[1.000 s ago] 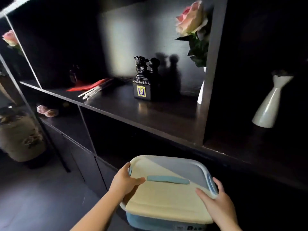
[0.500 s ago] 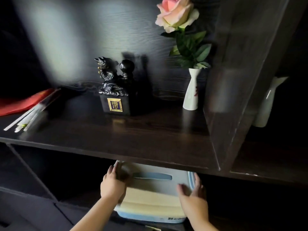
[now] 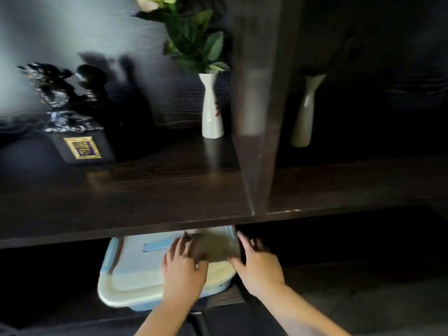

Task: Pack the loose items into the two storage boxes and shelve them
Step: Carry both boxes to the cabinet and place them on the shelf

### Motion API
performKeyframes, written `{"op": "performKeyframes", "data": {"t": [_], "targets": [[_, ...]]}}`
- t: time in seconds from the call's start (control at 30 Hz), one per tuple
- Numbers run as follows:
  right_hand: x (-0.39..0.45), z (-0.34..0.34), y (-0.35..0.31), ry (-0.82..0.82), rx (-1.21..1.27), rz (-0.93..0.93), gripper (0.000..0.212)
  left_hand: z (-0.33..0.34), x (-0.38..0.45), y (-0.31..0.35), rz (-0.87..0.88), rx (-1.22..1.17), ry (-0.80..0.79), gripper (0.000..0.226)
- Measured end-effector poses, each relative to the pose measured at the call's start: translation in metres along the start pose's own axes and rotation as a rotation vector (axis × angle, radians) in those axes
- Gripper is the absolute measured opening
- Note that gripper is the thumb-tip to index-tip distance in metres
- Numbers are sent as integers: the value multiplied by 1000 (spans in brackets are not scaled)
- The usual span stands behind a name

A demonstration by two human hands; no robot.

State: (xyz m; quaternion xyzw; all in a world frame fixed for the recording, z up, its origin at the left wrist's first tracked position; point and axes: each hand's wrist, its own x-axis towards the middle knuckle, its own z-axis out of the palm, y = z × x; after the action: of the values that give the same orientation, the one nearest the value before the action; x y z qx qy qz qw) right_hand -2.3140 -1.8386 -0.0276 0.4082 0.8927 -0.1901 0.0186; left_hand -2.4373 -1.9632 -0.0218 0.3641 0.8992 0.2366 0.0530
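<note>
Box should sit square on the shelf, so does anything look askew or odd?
The box sits skewed in the lower shelf, its near corner past the front edge. Left hand rests on its lid, right hand at its right end.

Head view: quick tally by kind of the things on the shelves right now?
Storage box: 1
White vases: 2
Black figurine: 1
Total: 4

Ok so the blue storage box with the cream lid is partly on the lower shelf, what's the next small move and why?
Probably push the blue storage box with the cream lid a bit deeper. Its front corner seems to overhang the dark wooden lower shelf, and the left hand and right hand lie flat on it.
</note>
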Motion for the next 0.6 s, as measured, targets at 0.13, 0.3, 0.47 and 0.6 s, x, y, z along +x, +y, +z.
{"op": "performKeyframes", "data": {"t": [0.13, 0.3, 0.47, 0.6], "targets": [[-46, -32, 86, 175, -28, 41, 61, 33, -17, 97, 222, -41, -66, 49], [-136, -86, 251, 266, -34, 318, 57, 95, -53, 253, 577, -62, -182, 45], [-263, -130, 412, 346, -29, 660, 58, 176, -134, 431, 839, -157, -369, 44], [-359, -155, 511, 413, -11, 896, 56, 228, -215, 559, 996, -263, -545, 44]]}}
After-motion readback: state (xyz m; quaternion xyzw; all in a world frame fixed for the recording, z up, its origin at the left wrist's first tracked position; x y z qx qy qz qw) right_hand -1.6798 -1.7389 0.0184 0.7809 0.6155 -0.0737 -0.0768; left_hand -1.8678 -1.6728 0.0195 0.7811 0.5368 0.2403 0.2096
